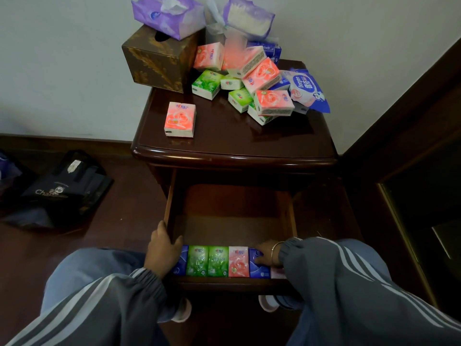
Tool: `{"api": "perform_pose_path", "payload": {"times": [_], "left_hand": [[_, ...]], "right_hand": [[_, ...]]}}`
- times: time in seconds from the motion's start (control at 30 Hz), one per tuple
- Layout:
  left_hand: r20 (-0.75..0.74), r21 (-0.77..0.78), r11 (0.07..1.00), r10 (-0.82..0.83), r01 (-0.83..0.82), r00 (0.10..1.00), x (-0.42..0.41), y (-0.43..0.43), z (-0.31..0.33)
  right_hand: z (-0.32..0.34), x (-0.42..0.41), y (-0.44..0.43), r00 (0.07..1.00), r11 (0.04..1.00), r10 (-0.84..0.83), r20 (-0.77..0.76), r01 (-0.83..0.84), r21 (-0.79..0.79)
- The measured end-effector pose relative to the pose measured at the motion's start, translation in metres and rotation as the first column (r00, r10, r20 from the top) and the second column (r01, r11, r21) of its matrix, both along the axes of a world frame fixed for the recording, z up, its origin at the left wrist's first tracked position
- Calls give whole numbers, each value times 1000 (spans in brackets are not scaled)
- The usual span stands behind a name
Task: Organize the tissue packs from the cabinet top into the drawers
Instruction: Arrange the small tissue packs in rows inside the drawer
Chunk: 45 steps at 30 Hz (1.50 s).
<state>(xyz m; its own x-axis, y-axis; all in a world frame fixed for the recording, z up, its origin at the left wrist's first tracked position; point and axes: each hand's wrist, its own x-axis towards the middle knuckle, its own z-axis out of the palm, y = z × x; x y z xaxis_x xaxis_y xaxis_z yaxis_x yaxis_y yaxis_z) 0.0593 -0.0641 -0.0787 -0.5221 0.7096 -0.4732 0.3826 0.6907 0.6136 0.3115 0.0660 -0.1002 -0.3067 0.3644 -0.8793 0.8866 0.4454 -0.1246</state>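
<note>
Drawer (174,211) open: packs (218,261) in a front row. Your left hand (163,248) clasps its left wall, fingers curled; right hand (265,253) presses a blue pack (258,269), fingers together. More packs (259,78) lie on the cabinet top (224,136).

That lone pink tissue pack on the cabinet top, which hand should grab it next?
Probably the left hand. The lone pink pack sits on the cabinet's left side, nearer that hand, which only rests on the drawer corner. The right hand is touching a blue pack.
</note>
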Motion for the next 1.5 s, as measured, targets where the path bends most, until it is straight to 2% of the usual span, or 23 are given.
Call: {"api": "perform_pose_path", "payload": {"times": [0.13, 0.3, 0.37, 0.43, 0.5, 0.57, 0.6, 0.67, 0.77, 0.87, 0.93, 1.03, 1.13, 1.2, 1.27, 1.33, 1.37, 1.43, 1.5], "left_hand": [[-9, 4, 1000, -1, 1, 1000, 1, -1, 0], [34, 58, 998, 14, -16, 999, -3, 0, 2], [-28, 75, 997, 21, -19, 999, -4, 0, 7], [-117, 184, 980, 94, -71, 989, -5, 2, 21], [-222, 388, 916, 199, -101, 955, -6, 6, 45], [-284, 588, 806, 286, -69, 915, -11, 13, 75], [-300, 656, 754, 309, -40, 902, -15, 17, 89], [-328, 723, 690, 321, 18, 889, -23, 29, 117], [-357, 732, 676, 281, 80, 891, -30, 59, 154], [-399, 652, 750, 215, 111, 891, -30, 98, 179], [-345, 578, 814, 172, 64, 923, -31, 124, 188], [-250, 385, 923, 127, -22, 960, -34, 156, 192], [-330, 195, 979, 117, -54, 937, -34, 176, 190], [-351, 131, 989, 104, -61, 931, -33, 184, 190], [-265, 132, 986, 134, -102, 955, -32, 192, 193], [-236, 250, 965, 141, -81, 961, -25, 199, 201], [-259, 354, 935, 112, -14, 959, -16, 201, 206], [-329, 548, 807, -31, 218, 944, 7, 207, 218], [-446, 585, 652, -237, 482, 863, 32, 218, 230]], "right_hand": [[16, -2, -4, 1000, 999, -16, -17, 15, -33], [62, -12, -16, 967, 994, -51, -251, 74, 84], [92, -13, -22, 908, 985, -23, -418, 92, 147], [128, -9, -23, 782, 959, -9, -623, 183, 215], [165, 0, -14, 601, 860, 66, -796, 370, 351], [193, 13, 5, 460, 638, 230, -857, 594, 490], [203, 19, 18, 436, 516, 275, -857, 685, 514], [212, 27, 47, 438, 350, 200, -876, 803, 482], [203, 21, 87, 553, 270, -111, -826, 817, 510], [188, -1, 103, 593, 294, -304, -746, 803, 518], [177, -13, 107, 623, 275, -364, -692, 782, 559], [170, -17, 110, 683, 257, -364, -633, 727, 636], [169, -8, 118, 743, 336, -358, -565, 667, 664], [170, -3, 122, 768, 380, -351, -535, 639, 668], [169, -3, 122, 778, 371, -336, -531, 628, 684], [167, -5, 121, 782, 338, -319, -536, 622, 706], [165, -6, 121, 782, 320, -311, -541, 622, 715], [163, -6, 121, 782, 290, -299, -546, 620, 729], [160, -6, 121, 785, 263, -286, -550, 616, 742]]}}
